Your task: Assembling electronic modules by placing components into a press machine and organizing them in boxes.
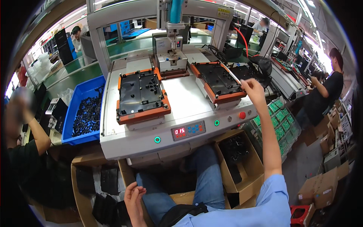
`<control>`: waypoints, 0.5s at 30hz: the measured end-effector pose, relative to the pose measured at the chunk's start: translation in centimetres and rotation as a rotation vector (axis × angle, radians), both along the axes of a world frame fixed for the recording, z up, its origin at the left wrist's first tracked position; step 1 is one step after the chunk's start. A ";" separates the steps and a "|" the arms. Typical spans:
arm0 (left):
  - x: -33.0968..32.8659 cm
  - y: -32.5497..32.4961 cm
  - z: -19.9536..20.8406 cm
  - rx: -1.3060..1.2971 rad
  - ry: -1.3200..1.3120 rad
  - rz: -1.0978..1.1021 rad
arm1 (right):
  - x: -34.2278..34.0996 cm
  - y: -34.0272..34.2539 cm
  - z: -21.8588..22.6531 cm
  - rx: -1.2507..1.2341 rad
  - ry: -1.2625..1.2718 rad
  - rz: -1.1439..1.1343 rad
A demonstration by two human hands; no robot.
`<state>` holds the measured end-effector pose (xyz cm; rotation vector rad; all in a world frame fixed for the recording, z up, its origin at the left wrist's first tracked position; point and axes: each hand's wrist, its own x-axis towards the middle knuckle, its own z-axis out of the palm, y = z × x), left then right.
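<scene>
My right hand (254,92) reaches out to the right-hand fixture. Its fingers are pinched on the lower end of a thin white stick (231,74), which slants along the right edge of a black plastic panel (217,77). That panel lies in an orange-edged fixture (226,99). A second black panel (138,92), with small black parts on it, rests in the left orange fixture (144,116). Down by my lap, my left hand (134,196) is raised with loosely curled fingers and nothing visible in them. Beside it stands a cardboard box (81,196) of dark flat panels.
A press head (174,41) stands between the fixtures on a white machine table (185,98). Its front has lit green buttons and a red knob (242,115). Left is a blue bin (68,125) of black parts; right, a clear tray (281,121) of green pieces. Co-workers sit at both sides.
</scene>
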<state>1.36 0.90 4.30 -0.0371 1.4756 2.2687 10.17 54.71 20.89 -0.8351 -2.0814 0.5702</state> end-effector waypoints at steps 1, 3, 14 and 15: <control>0.0 0.2 0.1 -0.009 -0.007 0.012 | 0.5 -0.9 -0.9 -0.009 -0.007 0.012; -0.3 0.5 0.5 0.024 0.009 -0.020 | 0.8 -2.4 -2.5 0.154 0.106 -0.069; -0.3 1.2 2.3 -0.114 0.205 -0.115 | 0.8 -0.8 -3.8 -0.145 0.331 0.166; -0.4 1.5 2.7 -0.121 0.207 -0.103 | 0.9 -0.7 -3.7 -0.100 0.306 0.172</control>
